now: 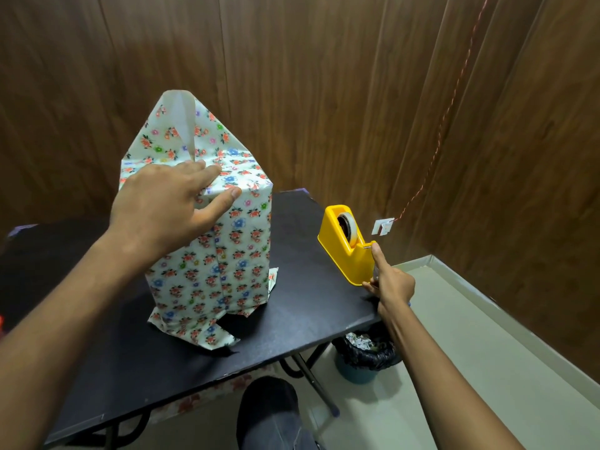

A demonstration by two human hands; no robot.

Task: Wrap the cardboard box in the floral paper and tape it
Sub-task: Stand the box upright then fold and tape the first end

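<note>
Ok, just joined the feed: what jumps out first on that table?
The tall box in floral paper stands upright mid-table, its top flap still sticking up unfolded, with the left hand pressing flat on its upper edge. At the table's right edge sits a bright yellow tape dispenser, where the right hand pinches something at the cutter end, seemingly tape.
</note>
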